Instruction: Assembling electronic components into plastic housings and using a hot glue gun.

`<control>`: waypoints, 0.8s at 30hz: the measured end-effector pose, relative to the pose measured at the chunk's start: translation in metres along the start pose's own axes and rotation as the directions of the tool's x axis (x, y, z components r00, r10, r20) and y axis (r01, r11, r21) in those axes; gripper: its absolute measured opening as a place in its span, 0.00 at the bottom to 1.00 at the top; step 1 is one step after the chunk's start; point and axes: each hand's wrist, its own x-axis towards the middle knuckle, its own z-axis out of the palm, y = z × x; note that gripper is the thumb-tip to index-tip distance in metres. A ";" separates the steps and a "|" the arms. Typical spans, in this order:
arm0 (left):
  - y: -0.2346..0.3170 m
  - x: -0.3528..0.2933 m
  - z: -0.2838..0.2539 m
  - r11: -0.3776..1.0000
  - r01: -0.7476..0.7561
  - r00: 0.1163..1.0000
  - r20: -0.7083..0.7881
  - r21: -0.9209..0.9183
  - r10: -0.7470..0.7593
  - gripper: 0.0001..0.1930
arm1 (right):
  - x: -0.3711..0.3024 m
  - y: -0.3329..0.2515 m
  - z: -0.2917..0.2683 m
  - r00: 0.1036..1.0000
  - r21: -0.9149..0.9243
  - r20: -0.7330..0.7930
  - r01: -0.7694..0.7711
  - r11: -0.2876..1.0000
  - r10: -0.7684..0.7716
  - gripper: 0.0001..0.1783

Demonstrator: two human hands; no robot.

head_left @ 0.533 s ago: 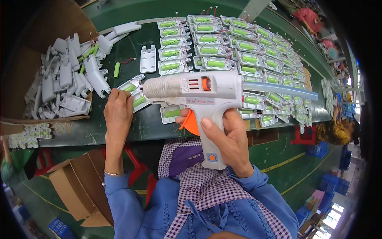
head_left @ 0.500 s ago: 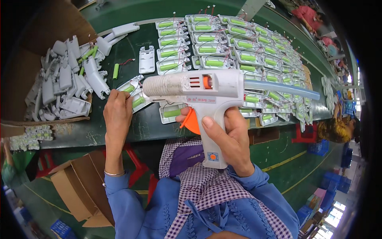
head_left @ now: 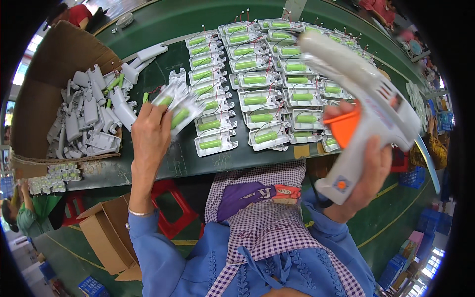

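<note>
Two hands working above a green tabletop of battery trays.

The right hand is gripping the handle of a white glue gun, fingers closed around it, one finger lying against the orange trigger, nozzle pointing up-left. The left hand is pinching two white trays with green cells between closed fingertips, lifted just left of the laid-out rows. A cardboard box of white housings is sitting far left.

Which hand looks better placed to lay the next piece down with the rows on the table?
Probably the left hand: it holds grey trays with green batteries just above the green table, beside the laid-out rows. The right hand is full, gripping the white glue gun.
</note>
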 end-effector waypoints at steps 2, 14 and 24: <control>0.025 0.029 -0.001 0.995 -0.070 0.996 -0.055 -0.068 0.067 0.04 | 0.004 -0.008 -0.007 0.994 -0.080 -0.105 0.030 0.996 -0.038 0.31; 0.035 0.218 0.092 0.979 -0.198 0.977 -0.075 0.052 0.202 0.08 | -0.004 -0.022 -0.057 0.988 -0.130 -0.156 -0.003 0.992 -0.017 0.29; 0.044 0.242 0.166 0.988 -0.130 0.964 0.242 0.079 0.107 0.10 | 0.010 -0.007 -0.053 0.989 -0.114 -0.119 -0.100 0.988 0.086 0.26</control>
